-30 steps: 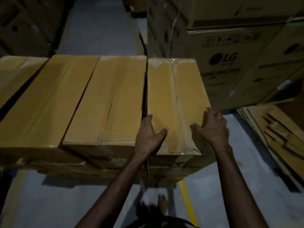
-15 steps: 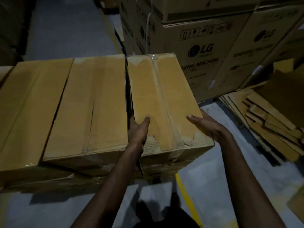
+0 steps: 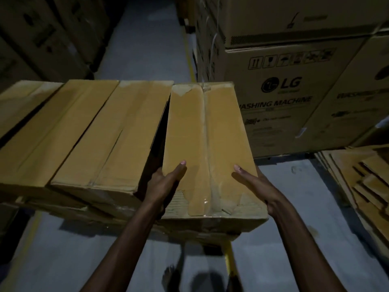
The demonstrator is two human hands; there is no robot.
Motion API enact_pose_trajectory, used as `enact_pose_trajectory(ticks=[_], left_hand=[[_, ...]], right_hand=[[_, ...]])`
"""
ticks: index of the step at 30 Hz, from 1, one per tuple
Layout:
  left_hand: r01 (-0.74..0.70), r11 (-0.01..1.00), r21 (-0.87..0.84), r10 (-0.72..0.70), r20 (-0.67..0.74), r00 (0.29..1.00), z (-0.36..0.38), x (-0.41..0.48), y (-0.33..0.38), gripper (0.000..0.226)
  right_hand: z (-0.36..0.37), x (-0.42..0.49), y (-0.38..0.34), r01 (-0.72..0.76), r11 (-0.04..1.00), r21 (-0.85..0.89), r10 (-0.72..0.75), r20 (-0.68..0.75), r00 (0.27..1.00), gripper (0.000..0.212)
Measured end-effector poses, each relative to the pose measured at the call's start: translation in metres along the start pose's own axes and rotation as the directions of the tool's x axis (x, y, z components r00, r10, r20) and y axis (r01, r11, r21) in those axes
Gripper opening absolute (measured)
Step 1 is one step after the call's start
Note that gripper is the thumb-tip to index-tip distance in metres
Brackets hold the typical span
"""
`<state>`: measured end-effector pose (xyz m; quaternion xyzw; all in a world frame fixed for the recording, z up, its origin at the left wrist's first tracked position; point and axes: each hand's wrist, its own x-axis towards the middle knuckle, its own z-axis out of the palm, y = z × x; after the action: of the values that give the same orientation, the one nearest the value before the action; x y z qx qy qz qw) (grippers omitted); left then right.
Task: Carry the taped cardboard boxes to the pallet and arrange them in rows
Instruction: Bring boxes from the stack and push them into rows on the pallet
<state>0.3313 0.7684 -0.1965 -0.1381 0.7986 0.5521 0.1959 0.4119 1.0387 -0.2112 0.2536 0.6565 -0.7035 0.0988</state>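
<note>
Dim warehouse aisle: row of boxes (image 3: 101, 133) already laid; end box (image 3: 202, 127) gripped at sides by left hand (image 3: 166, 184) and right hand (image 3: 259, 186); gap unclosed.

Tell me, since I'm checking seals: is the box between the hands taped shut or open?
Shut: on the box, both top flaps meet flat under clear tape along the centre seam.
</note>
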Motion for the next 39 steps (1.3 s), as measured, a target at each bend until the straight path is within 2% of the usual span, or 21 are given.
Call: enact_pose_trajectory(ticks=[2,3,5,9,13,16,20,24,28,31,34,39], left_hand=[[-0.015,0.999,-0.035,0.014,-0.031,0.999,0.012,-0.019,0.003,0.088],[-0.024,0.999,-0.040,0.022,-0.053,0.998,0.017,-0.027,0.004,0.082],[-0.016,0.998,-0.064,0.009,-0.104,0.995,0.029,-0.047,0.006,0.084],[-0.037,0.993,-0.110,0.017,-0.176,0.984,0.040,-0.090,0.009,0.100],[-0.103,0.977,-0.184,0.066,-0.197,0.978,0.048,-0.139,0.013,0.092],[-0.178,0.973,-0.147,0.134,-0.266,0.955,0.053,-0.183,0.008,0.089],[-0.236,0.964,-0.121,0.176,-0.374,0.911,0.059,-0.250,-0.007,0.087],[-0.271,0.958,-0.095,0.198,-0.466,0.863,0.075,-0.331,-0.037,0.098],[-0.276,0.954,-0.114,0.178,-0.527,0.831,0.101,-0.414,-0.074,0.093],[-0.274,0.944,-0.185,0.129,-0.556,0.821,0.119,-0.468,-0.099,0.089],[-0.244,0.935,-0.259,0.043,-0.599,0.799,0.135,-0.520,-0.124,0.091],[-0.190,0.947,-0.259,-0.047,-0.698,0.715,0.159,-0.592,-0.164,0.082]], right_hand=[[-0.016,-0.002,-0.003,0.032,0.999,0.027,-0.033,0.038,0.999,0.101],[-0.024,-0.004,-0.004,0.045,0.998,0.042,-0.047,0.055,0.997,0.103],[-0.037,-0.011,-0.007,0.069,0.997,0.037,-0.072,0.079,0.994,0.106],[-0.057,-0.037,-0.014,0.146,0.989,0.022,-0.148,0.127,0.981,0.097],[-0.074,-0.068,-0.016,0.199,0.976,0.087,-0.212,0.188,0.959,0.094],[-0.083,-0.095,-0.014,0.255,0.960,0.119,-0.277,0.226,0.934,0.090],[-0.097,-0.145,-0.004,0.303,0.947,0.111,-0.322,0.280,0.904,0.096],[-0.114,-0.215,0.012,0.363,0.930,0.053,-0.358,0.346,0.867,0.093],[-0.136,-0.281,0.032,0.370,0.929,0.006,-0.342,0.398,0.851,0.082],[-0.153,-0.319,0.054,0.350,0.937,-0.024,-0.302,0.451,0.840,0.099],[-0.165,-0.352,0.070,0.325,0.945,-0.042,-0.253,0.537,0.805,0.100],[-0.172,-0.389,0.095,0.344,0.927,-0.153,-0.162,0.663,0.731,0.105]])
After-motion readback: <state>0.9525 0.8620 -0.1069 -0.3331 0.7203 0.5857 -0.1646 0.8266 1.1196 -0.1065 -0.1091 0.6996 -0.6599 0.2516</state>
